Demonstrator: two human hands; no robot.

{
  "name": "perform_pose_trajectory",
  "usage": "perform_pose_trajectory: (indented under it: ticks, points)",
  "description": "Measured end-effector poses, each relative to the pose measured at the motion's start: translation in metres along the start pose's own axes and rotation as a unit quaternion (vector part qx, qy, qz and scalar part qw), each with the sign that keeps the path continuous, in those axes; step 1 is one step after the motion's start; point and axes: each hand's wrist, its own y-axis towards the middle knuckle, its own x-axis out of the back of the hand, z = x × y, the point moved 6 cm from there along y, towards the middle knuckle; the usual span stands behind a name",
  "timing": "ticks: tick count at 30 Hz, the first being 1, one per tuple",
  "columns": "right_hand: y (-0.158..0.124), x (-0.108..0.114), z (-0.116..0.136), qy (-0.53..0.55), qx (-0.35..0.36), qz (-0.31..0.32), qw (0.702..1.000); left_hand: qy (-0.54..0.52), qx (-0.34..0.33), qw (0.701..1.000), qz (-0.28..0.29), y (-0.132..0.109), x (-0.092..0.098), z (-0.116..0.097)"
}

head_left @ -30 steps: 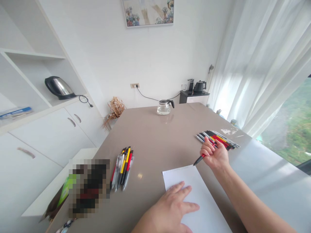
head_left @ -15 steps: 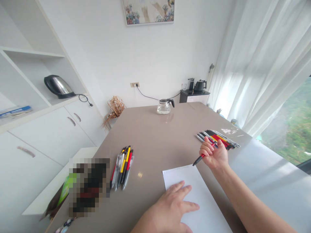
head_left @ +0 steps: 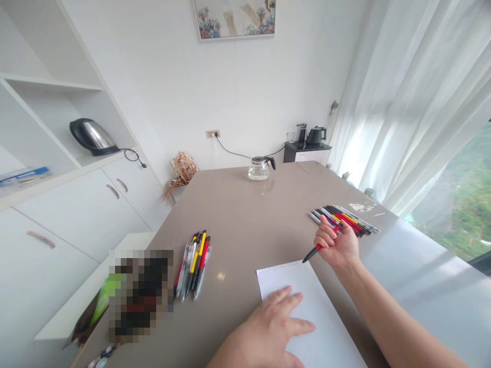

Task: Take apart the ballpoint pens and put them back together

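My left hand (head_left: 274,322) lies with fingers spread on a white sheet of paper (head_left: 326,317). A faint line of marks, too small to read, runs along the sheet's top edge. In my closed right hand (head_left: 339,243) is a red and black pen (head_left: 316,250), its dark tip pointing down and left at the top right corner of the paper. Whether the tip touches the sheet I cannot tell. Just beyond that hand lies a row of pens (head_left: 345,217) in black, red, yellow and clear, partly hidden by my fingers.
Left of the paper is a bundle of pens (head_left: 195,263). A pixelated dark item (head_left: 141,296) lies at the table's left edge. The glass pot (head_left: 259,169) stands at the far end of the brown table (head_left: 230,214). White curtains (head_left: 399,92) hang on the right.
The pen and my right hand have shifted slightly left. My left hand and the paper stay where they were.
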Motion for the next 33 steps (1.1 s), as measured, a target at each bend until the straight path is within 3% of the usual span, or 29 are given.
perform_pose_trajectory:
  ticks: [12, 33]
  points:
    - [-0.003, -0.013, -0.004, -0.056, 0.008, 0.002, 0.998, 0.007, -0.01, 1.0, -0.008, -0.001, 0.002, -0.002]
    - [-0.001, -0.011, -0.004, -0.083, 0.012, 0.002, 0.996, 0.006, -0.007, 1.0, -0.004, 0.0, 0.001, -0.001]
